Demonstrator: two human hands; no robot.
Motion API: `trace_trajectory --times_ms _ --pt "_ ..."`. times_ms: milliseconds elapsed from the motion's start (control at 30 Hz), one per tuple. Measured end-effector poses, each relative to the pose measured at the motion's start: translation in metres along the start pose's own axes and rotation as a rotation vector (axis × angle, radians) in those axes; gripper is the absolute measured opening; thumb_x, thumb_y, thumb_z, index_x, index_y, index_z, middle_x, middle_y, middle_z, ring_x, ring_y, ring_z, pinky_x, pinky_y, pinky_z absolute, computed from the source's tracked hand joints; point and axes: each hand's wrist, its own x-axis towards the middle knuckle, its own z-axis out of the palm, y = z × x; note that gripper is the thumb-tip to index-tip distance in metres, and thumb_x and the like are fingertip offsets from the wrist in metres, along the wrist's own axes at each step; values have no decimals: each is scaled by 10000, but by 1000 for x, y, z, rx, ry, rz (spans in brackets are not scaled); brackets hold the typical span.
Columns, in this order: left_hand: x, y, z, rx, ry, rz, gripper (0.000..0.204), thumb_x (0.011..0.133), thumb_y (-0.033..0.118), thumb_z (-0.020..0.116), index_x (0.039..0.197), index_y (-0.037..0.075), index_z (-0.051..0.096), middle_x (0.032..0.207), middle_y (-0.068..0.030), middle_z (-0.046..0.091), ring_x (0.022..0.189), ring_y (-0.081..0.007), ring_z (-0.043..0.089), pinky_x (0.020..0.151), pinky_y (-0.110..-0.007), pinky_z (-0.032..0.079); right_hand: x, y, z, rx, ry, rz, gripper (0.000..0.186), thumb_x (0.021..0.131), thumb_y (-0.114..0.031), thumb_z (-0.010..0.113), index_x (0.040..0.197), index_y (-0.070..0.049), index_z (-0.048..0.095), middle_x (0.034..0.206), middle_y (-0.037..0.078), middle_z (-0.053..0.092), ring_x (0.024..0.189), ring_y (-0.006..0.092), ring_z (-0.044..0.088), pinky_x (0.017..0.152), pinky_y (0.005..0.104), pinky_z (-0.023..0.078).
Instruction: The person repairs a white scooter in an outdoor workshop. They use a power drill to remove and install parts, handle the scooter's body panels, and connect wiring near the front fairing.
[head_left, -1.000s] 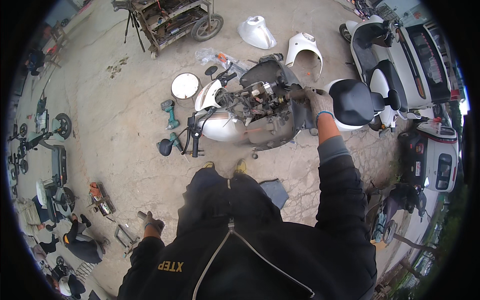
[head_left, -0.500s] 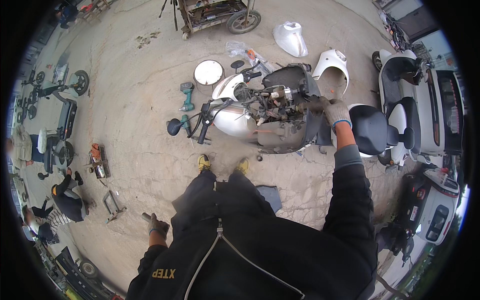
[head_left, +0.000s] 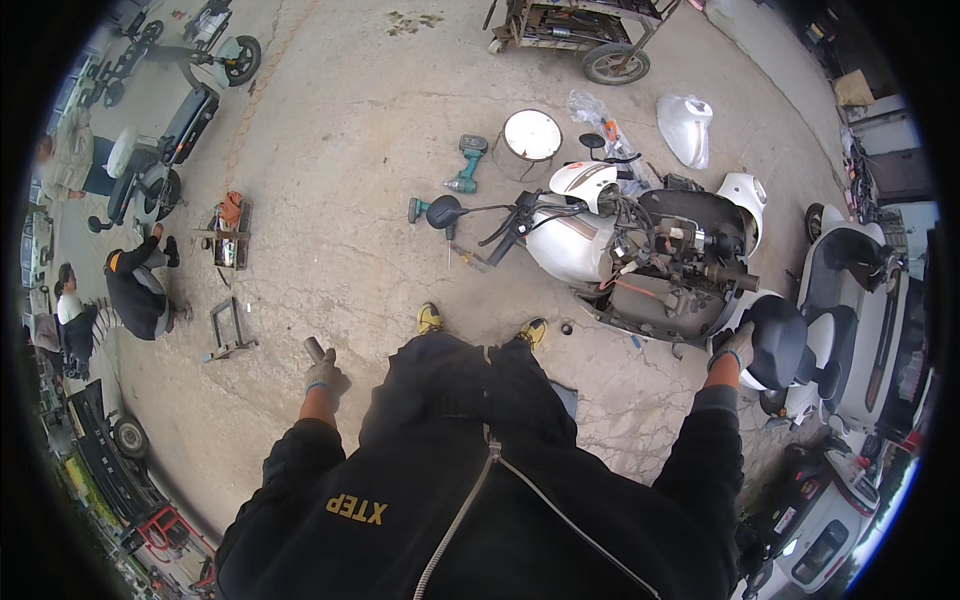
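My left hand (head_left: 325, 373), in a pale glove, is closed on a short grey metal cylinder (head_left: 314, 350) at lower left. My gloved right hand (head_left: 733, 347) is beside a black seat (head_left: 778, 340) at right; its fingertips are hard to make out. Above it, a white scooter (head_left: 566, 238) stands with its bodywork partly removed and its dark engine parts (head_left: 690, 242) exposed. To its left, two teal cordless tools (head_left: 463, 183) lie on the concrete beside a round white-topped drum (head_left: 532, 134).
A tool cart (head_left: 565, 35) stands at top, white panels (head_left: 684, 130) behind the scooter. A metal frame (head_left: 229, 330) and toolbox (head_left: 231, 240) lie left, near a crouching person (head_left: 140, 295) and parked scooters (head_left: 145, 185). More vehicles (head_left: 815, 510) line the right edge.
My right hand has come back from the engine area toward me, beside the seat. The view has turned, so the scooter appears farther right. My left hand keeps hold of the cylinder.
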Motion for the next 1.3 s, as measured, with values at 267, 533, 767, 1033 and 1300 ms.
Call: trace_trajectory --times_ms 267,533,767,1033,1300 --pt "12 -4 -61 -640 95 -402 461 953 386 762 1180 17 608 731 -22 540 552 -192 516 484 -395 461 -145 251 -38 -668 -133 576 132 991 -180 613 885 -108 581 655 12 528 507 169 508 459 325 437" --pt "-40 1 -54 -615 136 -405 450 888 405 799 1061 18 649 777 -76 594 624 -197 590 573 -399 519 -311 300 269 -1426 -1357 -514 440 945 -430 600 1133 -85 799 1136 220 753 1130 425 697 1004 457 542" --pt "-78 -16 -56 -538 223 -458 417 877 335 800 1025 -15 628 674 -66 568 471 -207 569 437 -382 509 -403 282 469 -1208 -1415 -733 356 972 -303 644 1107 -3 780 737 100 712 587 161 648 565 348 505" --pt "2 -73 -97 -239 6 -741 633 843 405 828 1200 -98 686 986 -177 729 897 -313 749 772 -501 616 -380 304 564 -1507 -970 -707 425 945 -384 557 1077 -49 782 987 183 788 875 370 750 781 480 553" --pt "126 119 -213 -111 124 -444 717 833 533 746 1131 -117 681 834 -238 744 721 -365 751 668 -465 591 -316 388 684 -1359 -761 -237 440 893 -263 682 1122 108 735 1014 212 771 862 283 725 796 446 572"
